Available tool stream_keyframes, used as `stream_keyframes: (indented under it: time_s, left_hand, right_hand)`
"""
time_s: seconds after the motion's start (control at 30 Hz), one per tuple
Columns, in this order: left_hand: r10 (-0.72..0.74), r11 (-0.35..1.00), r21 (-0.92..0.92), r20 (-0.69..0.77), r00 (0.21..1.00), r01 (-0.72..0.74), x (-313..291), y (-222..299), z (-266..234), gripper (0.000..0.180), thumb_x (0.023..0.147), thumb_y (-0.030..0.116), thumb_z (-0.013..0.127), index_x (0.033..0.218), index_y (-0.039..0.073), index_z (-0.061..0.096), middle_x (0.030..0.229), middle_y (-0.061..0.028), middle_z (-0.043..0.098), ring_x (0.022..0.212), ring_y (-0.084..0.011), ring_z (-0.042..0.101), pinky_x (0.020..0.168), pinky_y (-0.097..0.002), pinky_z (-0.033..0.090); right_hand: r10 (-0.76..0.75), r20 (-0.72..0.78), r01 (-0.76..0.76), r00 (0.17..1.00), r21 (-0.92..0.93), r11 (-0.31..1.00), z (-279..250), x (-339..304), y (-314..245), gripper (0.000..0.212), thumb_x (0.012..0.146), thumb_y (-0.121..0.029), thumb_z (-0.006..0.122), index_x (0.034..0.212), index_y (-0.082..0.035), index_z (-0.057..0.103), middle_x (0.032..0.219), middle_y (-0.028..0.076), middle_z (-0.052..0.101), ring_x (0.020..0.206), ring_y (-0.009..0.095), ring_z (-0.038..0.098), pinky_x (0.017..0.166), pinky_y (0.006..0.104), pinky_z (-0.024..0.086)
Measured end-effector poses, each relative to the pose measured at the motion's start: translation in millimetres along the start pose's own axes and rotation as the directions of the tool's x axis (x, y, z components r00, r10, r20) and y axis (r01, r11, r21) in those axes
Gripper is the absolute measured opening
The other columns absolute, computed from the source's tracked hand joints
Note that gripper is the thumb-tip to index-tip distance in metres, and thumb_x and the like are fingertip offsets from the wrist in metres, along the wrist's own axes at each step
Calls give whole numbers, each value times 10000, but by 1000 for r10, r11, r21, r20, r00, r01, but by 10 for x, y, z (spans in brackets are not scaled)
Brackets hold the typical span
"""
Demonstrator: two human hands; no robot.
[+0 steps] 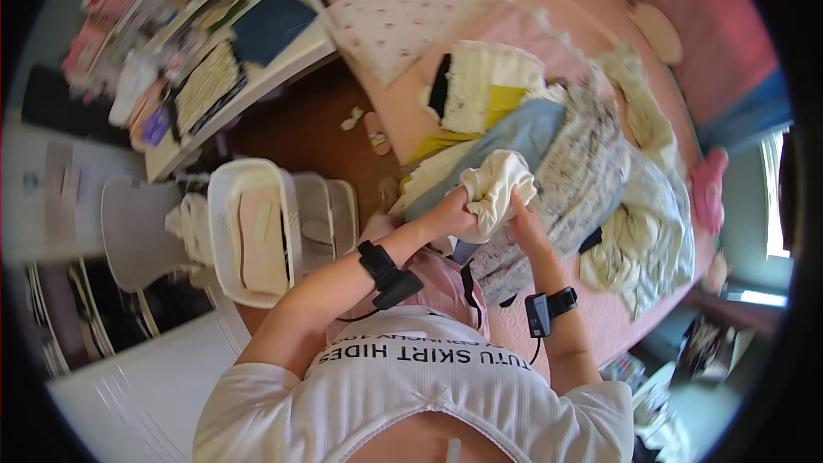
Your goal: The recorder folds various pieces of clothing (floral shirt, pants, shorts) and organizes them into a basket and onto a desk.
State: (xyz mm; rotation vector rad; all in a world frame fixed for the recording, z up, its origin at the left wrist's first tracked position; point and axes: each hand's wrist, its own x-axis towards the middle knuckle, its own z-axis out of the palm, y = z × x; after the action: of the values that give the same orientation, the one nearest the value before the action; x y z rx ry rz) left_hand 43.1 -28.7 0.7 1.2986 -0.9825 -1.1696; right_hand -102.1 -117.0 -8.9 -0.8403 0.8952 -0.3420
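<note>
At far left stands one smooth, rounded grey plastic chair (141,231). A straight-edged white counter (257,87) carries one folded dark-blue cloth (273,27) and one crinkled cream cloth (208,90). Next comes one white plastic basket (223,240) with rounded corners, holding a flat, pale-pink piece (262,257); translucent plastic bins (324,193) sit just beside it. Centrally, two hands, the left hand (452,213) and the right hand (527,230), grip opposite sides of one bunched, softly shiny cream-white cloth (500,184), above the heap. That heap, on a pink bed (613,317), includes one light-blue garment (536,133), one mottled grey-and-white fabric (583,150) and, rightmost, one rumpled pale patterned fabric (651,236).
</note>
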Motion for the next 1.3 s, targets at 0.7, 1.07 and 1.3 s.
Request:
stream_keyframes:
  time_s: [0.7,1.07,1.3]
  left_hand:
    - [-49,586,-759,-383,923,-284,-468,833,-980,302,788,89,497,1076,6,467,1036,-99,538,958,-219,522,838,-349,415]
    - [23,698,-461,-751,660,-548,-1174,1642,-1935,340,851,187,431,1116,-26,437,1072,-140,519,977,-247,515,857,-357,406]
    - [215,672,-220,-856,470,-708,-2169,1854,-2473,388,872,223,410,1162,-34,393,1176,-133,451,1102,-239,414,952,-372,278]
  right_hand:
    - [-264,135,271,955,-36,962,854,362,-878,315,761,-129,433,1029,26,485,904,81,545,806,149,518,706,245,413]
    - [-611,141,627,779,-210,750,965,253,-1605,288,807,-175,464,1033,-3,514,909,55,548,842,119,489,729,225,382]
    - [-585,177,589,791,-478,652,1826,258,-1758,289,832,-238,454,959,4,547,841,50,560,766,112,492,663,240,399]
